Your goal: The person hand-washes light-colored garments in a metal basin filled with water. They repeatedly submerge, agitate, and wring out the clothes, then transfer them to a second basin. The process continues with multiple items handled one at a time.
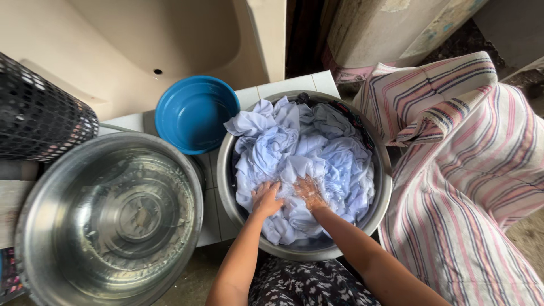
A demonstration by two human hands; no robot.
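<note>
Clearly, the wet blue cloth [300,164], heaped in the basin [383,195] at frame centre, looked soft, heavy and slippery, best gripped by bunched folds, where the left hand [266,199] and right hand [309,191] pressed, fingers half-curled.

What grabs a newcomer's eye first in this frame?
Both hands, left hand and right hand, press into pale blue wet laundry heaped in a steel basin at centre. To its left sits a bigger steel basin of water, a blue plastic bowl behind it; striped cloth drapes at right.
</note>
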